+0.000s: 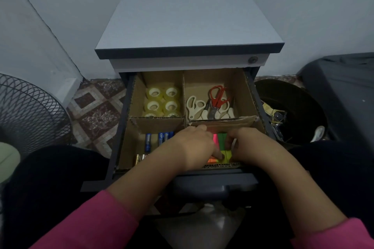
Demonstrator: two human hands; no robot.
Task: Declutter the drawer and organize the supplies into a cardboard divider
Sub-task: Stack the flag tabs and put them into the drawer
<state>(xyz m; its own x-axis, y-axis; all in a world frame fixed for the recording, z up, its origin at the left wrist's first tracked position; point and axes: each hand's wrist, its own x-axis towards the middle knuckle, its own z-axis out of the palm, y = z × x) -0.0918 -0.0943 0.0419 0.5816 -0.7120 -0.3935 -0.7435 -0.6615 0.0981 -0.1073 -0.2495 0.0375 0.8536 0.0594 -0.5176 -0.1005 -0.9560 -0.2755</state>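
Beside grey cabinet (188,16), patterned floor tiles (97,111)

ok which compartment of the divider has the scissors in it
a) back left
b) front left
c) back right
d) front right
c, the scissors, one red-handled pair among cream ones, lie in the back right compartment of the divider; the tape rolls fill the back left.
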